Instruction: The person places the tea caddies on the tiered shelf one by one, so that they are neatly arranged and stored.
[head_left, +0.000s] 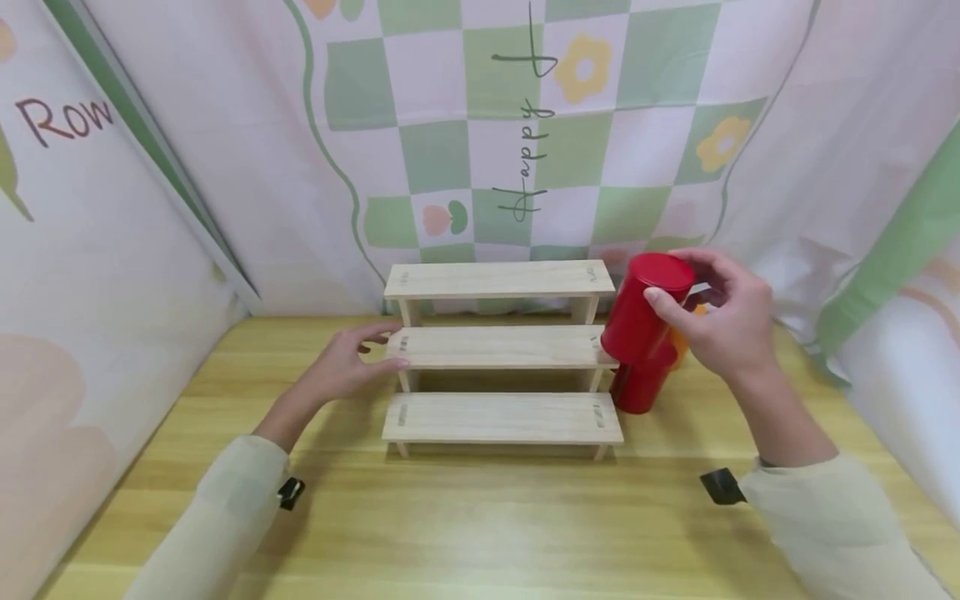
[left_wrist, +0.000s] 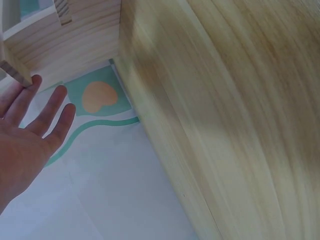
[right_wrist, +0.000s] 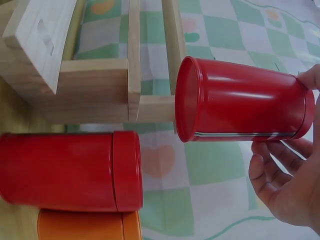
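Observation:
My right hand (head_left: 731,321) grips a red lidded canister (head_left: 639,312) by its top end, thumb on the near side. The canister is slightly tilted and held up beside the right end of a three-step wooden shelf (head_left: 502,347). In the right wrist view the bottom rim of this red canister (right_wrist: 245,100) points toward the shelf boards. A second red canister (head_left: 637,387) stands on the table below it, right by the shelf. My left hand (head_left: 352,358) touches the left end of the middle step, its other fingers spread in the left wrist view.
An orange canister (right_wrist: 85,225) stands against the standing red one, mostly hidden in the head view. The wood-grain table (head_left: 480,525) reaches back to a checkered curtain (head_left: 510,142). White printed cloth (head_left: 90,275) closes off the left side.

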